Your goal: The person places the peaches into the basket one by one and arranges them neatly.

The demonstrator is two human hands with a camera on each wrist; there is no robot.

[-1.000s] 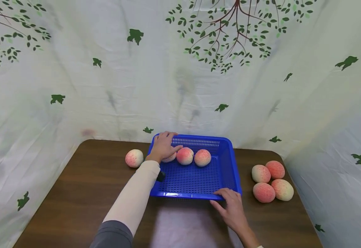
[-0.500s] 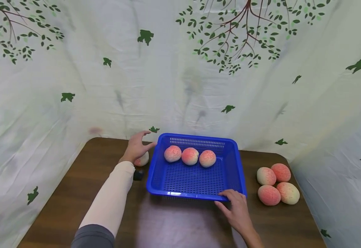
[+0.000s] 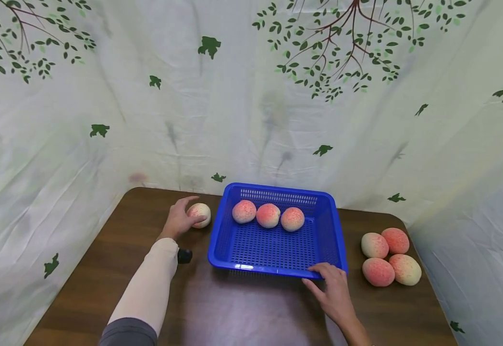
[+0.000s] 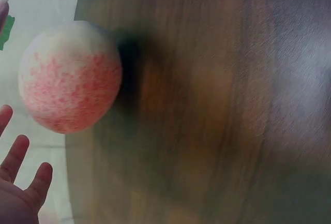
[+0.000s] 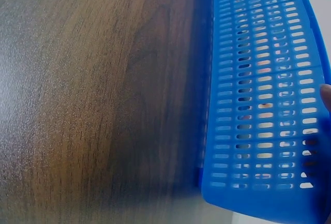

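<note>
My left hand (image 3: 179, 220) reaches round a pale pink peach (image 3: 199, 215) on the table, left of the blue plastic basket (image 3: 264, 266). In the left wrist view its fingers (image 4: 39, 185) are spread, with a gap between them and the peach. My right hand (image 3: 332, 294) holds the basket's front rim near the right corner, fingers over the edge and thumb outside. The right wrist view shows the slotted basket wall (image 5: 258, 100) and a fingertip (image 5: 326, 95) at its rim. Three peaches (image 3: 268, 216) lie in a row inside the basket.
Several more peaches (image 3: 378, 272) sit clustered on the table's right side. The brown wooden table (image 3: 82, 283) ends at a white curtain (image 3: 242, 120) printed with leaves, hanging behind and along both sides. A black device (image 3: 184, 256) is at my left wrist.
My left hand has moved left, from over the basket to the peach beside it. The right hand stays at the basket's rim. The head view has shifted slightly.
</note>
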